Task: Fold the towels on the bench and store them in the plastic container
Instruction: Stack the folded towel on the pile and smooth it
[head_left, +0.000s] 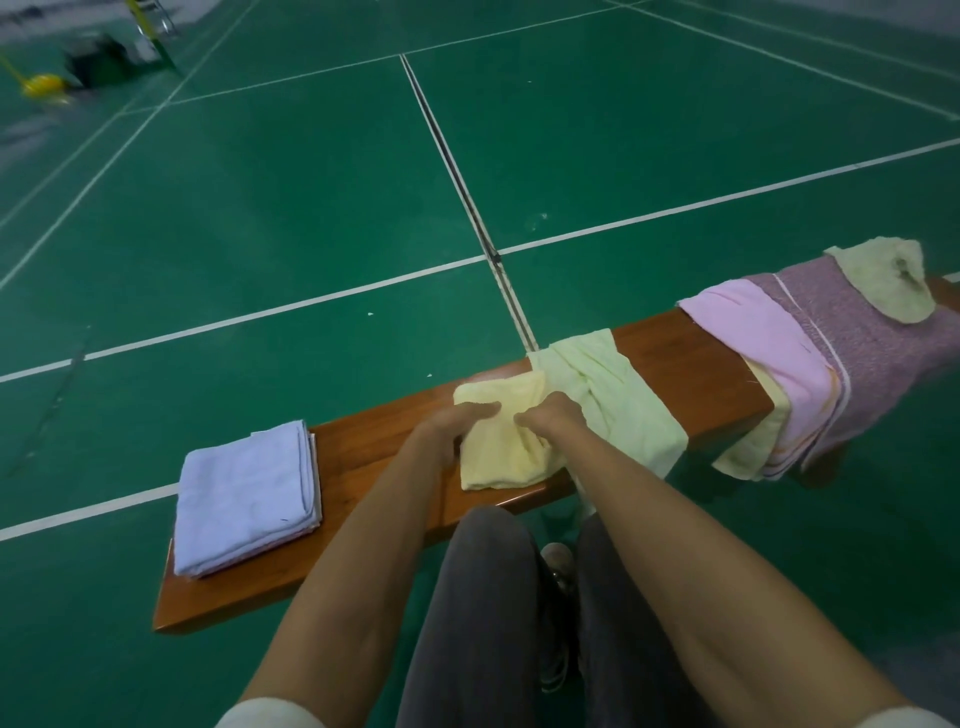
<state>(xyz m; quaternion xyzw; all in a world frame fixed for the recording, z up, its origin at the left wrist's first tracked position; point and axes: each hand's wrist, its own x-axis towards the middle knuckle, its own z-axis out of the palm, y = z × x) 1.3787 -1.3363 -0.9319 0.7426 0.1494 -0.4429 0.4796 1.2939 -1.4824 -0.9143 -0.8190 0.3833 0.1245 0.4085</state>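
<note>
Pale yellow terry is what both hands are working: the yellow towel (501, 441) lies on the wooden worktop (384, 431) directly in front of the person, partly folded and bunched in the middle. The left hand (457, 423) rests on the towel's left side with its fingers curled into the cloth, and the right hand (550, 418) grips a gather of the same cloth just beside it, so each grip is closed on the yellow towel, knuckles nearly touching.

Judged from this, the step in hand is squaring up a fold. To do it well, the two grips should draw apart along the towel's edge to pull the bunching flat, then carry the near edge over to meet the far one, matching corners before pressing the crease down with flat palms.

Just right of the right grip a light green towel (613, 400) drapes over the worktop and touches the yellow one; care is needed not to drag it along. Further right, well apart from the hands, hang a pink towel (763, 343), a mauve towel (872, 332) and another yellowish cloth (888, 280) on top. Left of the left grip sits a neat folded stack with a lavender towel (247, 493) uppermost, a fair guide for the finished size.

The plastic container is not in view, so storing cannot yet be judged.
</note>
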